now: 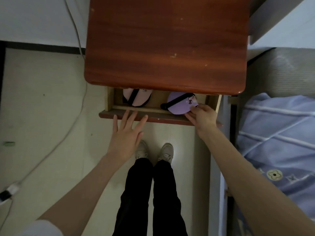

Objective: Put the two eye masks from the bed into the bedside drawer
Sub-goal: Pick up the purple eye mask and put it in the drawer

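Note:
The bedside drawer (144, 116) of the reddish wooden nightstand (167, 41) is pulled partly out. A pink eye mask (139, 97) with a black strap lies in its left part, half under the tabletop. A purple eye mask (179, 103) with a black strap sits in the right part. My right hand (202, 114) rests over the drawer's right front corner, fingertips touching the purple mask's lower right edge. My left hand (127, 132) is spread flat, fingers apart, their tips at the drawer's front edge, holding nothing.
A bed with a blue patterned quilt (279, 142) lies on the right, close to the nightstand. A white cable (80, 92) trails over the pale floor on the left down to a plug (10, 191). My feet (155, 152) stand just before the drawer.

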Action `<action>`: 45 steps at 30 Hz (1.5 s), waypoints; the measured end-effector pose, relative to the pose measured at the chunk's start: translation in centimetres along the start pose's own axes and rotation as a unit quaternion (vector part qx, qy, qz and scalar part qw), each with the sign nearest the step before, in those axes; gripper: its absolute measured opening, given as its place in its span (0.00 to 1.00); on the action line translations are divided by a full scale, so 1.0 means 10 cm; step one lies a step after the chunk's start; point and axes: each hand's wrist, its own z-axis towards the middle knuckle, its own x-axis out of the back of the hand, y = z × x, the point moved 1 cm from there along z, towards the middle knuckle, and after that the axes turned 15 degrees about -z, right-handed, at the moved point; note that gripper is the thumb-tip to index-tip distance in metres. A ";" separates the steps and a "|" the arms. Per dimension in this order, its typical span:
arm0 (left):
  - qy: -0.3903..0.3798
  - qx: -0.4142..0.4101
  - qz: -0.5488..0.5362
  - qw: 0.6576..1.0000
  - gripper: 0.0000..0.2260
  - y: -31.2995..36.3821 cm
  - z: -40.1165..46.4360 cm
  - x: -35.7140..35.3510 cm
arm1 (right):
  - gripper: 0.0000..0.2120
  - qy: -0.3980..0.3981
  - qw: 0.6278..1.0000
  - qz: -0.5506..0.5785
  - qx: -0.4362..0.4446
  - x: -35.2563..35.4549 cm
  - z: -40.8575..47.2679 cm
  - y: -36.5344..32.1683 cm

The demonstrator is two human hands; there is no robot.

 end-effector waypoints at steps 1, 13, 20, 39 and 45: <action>0.006 -0.003 0.004 1.000 0.23 -0.01 0.00 -0.02 | 0.14 0.007 1.000 -0.007 -0.005 -0.02 0.06 -0.03; 0.005 0.002 0.012 1.000 0.26 -0.01 0.00 -0.01 | 0.10 0.038 0.937 -0.336 0.090 0.02 0.11 -0.04; 0.071 -0.013 0.015 0.997 0.15 -0.04 0.19 0.07 | 0.18 0.012 0.580 -0.691 0.431 0.19 -0.18 0.30; 0.116 -0.108 0.148 0.976 0.36 -0.09 0.60 0.63 | 0.38 0.185 0.415 -0.720 0.524 0.20 -0.21 -0.19; 0.134 -0.064 0.128 0.981 0.34 0.00 0.85 0.72 | 0.36 0.239 0.412 -0.733 0.485 0.04 -0.12 -0.36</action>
